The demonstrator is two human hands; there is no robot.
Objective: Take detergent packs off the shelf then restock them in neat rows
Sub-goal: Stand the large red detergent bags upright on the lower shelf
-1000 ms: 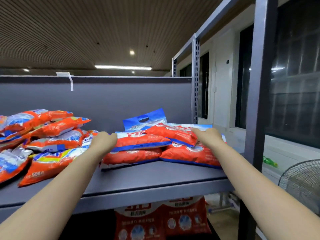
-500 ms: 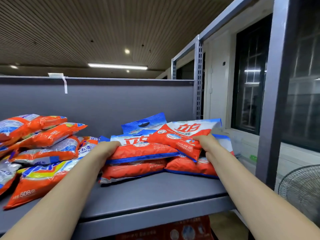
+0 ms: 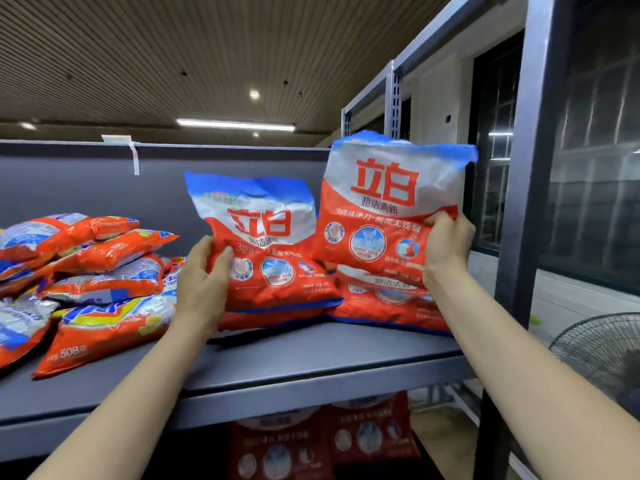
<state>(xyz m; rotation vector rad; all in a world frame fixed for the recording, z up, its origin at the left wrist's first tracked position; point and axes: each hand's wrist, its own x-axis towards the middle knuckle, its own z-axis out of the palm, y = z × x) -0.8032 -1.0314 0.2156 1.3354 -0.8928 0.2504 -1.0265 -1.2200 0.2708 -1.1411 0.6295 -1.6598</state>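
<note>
Both hands up! Left hand (image 3: 202, 275) grips the left pack (image 3: 258, 244), right hand (image 3: 446, 245) pinches the right pack (image 3: 388, 209), both tilted upright above the shelf (image 3: 311, 368). Pinched low and floppy, either could fold and slip onto the packs beneath.

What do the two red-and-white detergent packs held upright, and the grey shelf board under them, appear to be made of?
Red-and-white detergent pack in the left hand and the one in the right hand: seemingly thin glossy plastic film, since they crinkle, sag and catch light. Grey shelf board: probably painted metal, matte and smooth with a folded front lip, though laminate cannot be excluded.
</note>
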